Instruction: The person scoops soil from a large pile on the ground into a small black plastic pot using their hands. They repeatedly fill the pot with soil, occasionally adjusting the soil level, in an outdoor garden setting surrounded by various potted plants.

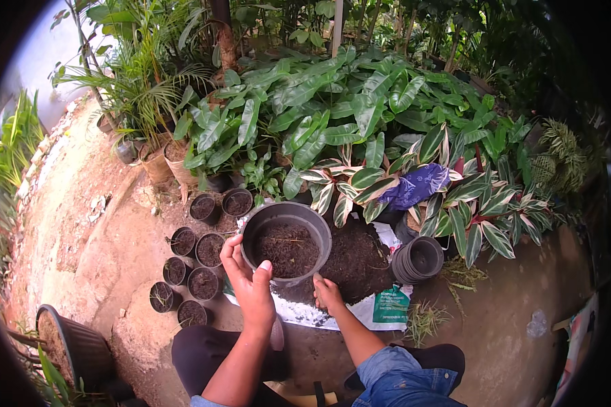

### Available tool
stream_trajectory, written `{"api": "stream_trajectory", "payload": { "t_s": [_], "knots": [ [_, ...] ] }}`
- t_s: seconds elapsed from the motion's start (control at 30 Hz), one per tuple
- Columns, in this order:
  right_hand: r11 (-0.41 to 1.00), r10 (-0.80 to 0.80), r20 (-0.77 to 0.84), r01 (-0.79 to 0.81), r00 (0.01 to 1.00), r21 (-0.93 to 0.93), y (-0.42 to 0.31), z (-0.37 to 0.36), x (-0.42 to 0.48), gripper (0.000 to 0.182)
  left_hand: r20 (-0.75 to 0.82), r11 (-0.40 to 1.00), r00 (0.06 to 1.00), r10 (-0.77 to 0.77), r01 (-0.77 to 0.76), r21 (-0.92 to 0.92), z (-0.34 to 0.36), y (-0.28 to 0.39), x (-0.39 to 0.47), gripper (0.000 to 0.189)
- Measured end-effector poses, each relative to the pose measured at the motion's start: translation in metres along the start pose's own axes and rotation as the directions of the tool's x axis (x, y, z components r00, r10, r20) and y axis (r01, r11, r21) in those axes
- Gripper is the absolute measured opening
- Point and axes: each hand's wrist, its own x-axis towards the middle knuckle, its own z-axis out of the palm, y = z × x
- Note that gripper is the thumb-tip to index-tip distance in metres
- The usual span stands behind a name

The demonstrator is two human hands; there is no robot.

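Observation:
A wide black plastic pot (287, 213), partly filled with dark soil, is tilted toward me between my hands. My left hand (252, 290) grips its left side, with the thumb on the near rim and the fingers spread along the outer wall. At the near right, my right hand (327, 295) holds the rim; its curled fingers are partly hidden under the pot. Beneath and to the right, a heap of dark potting soil (359, 262) lies on a flattened white sack (313, 314) with green printing.
Several small soil-filled black pots (214, 216) stand at left. To the right leans a stack of nested black pots (412, 262), near pulled plant cuttings (427, 320). Leafy potted plants (331, 109) crowd the far side, with a blue patterned cloth (417, 185) among them. A large planter (84, 346) sits lower left.

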Motion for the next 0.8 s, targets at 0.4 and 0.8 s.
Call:
{"api": "stream_trajectory", "payload": {
  "t_s": [0.4,0.8],
  "knots": [
    [0.909,-0.318,0.023,0.312,0.948,-0.276,-0.046,-0.014,-0.052,0.034,0.039,1.0,0.999,0.002,-0.002,-0.006,-0.004,0.023,-0.003,0.065],
    [0.652,-0.479,0.265,0.541,0.837,-0.532,-0.29,-0.007,-0.181,0.032,0.029,0.998,0.998,0.06,-0.059,-0.01,-0.013,0.019,-0.003,0.063]
  ]
}}
